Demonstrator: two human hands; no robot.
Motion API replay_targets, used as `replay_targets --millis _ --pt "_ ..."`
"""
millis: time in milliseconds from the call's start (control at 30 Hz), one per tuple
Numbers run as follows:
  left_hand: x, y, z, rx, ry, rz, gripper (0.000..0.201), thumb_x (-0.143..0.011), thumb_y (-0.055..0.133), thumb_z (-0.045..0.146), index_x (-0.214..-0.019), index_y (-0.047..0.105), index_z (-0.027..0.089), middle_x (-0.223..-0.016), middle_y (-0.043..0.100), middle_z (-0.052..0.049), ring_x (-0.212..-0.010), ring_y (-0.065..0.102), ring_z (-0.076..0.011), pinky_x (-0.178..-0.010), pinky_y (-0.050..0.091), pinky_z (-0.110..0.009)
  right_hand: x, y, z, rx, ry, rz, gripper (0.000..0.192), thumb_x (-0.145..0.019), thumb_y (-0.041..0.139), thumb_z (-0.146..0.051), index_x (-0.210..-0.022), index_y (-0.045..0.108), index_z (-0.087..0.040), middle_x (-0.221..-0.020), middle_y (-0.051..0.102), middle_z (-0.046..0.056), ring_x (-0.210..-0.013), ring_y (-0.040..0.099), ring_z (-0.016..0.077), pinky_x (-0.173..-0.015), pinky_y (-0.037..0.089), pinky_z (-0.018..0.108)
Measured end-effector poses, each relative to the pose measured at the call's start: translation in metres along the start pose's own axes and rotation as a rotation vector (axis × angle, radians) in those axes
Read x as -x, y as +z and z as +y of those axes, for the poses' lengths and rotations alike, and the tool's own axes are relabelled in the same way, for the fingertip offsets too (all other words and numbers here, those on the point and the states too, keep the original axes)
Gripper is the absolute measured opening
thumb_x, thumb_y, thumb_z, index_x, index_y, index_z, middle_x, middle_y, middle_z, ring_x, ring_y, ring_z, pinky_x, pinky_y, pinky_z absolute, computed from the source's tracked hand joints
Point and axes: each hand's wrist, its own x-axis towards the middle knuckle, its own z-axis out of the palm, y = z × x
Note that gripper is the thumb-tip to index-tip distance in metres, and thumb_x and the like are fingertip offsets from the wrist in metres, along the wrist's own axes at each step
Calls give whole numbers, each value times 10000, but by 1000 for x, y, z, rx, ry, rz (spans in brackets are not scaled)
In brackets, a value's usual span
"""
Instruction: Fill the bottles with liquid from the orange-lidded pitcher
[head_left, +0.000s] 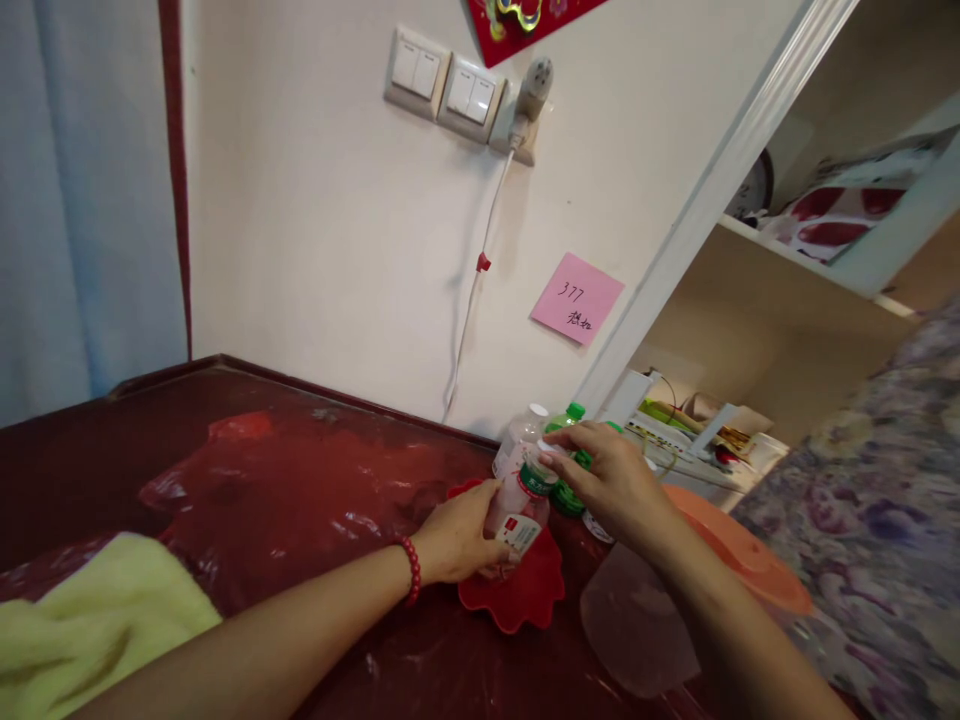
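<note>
A clear plastic bottle [523,510] with a green and white label leans slightly over a red scalloped dish [525,590]. Wrapped around the bottle's lower body is my left hand [461,535], a red bead bracelet [411,570] on its wrist. My right hand [604,480] pinches the white cap [551,449] at the bottle's top; whether the cap is loose cannot be seen. Close behind stand another clear bottle with a white cap [520,435] and a green-capped bottle [574,412], partly hidden by my right hand.
A red plastic bag [262,490] and a yellow towel [112,620] lie on the dark red table at left. To the right are a clear container [637,620] and an orange lid [739,550]. A white cord [471,310] hangs down the wall behind. Shelves [795,255] and a floral cloth [862,540] border the right side.
</note>
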Motion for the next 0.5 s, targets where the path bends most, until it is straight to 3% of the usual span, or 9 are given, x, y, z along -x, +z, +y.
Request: replay_targets --millis 133,500 --pt "0 -1 1 19 15 3 622 -665 737 309 -1255 549 250 -1157 698 -75 -983 664 -284 -808 495 -341 4 9 -1 76 16 133 250 -893 624 -423 -828 642 -182 -840 648 65 -849 551 254 -756 385 362" --pt "-1 1 -1 42 18 9 620 -651 742 318 -1236 554 241 -1149 692 -83 -986 657 -289 -801 490 -341 8 2 1 -147 45 79 366 -933 477 -451 -1052 701 -188 -1051 702 76 -1024 591 255 -894 411 393"
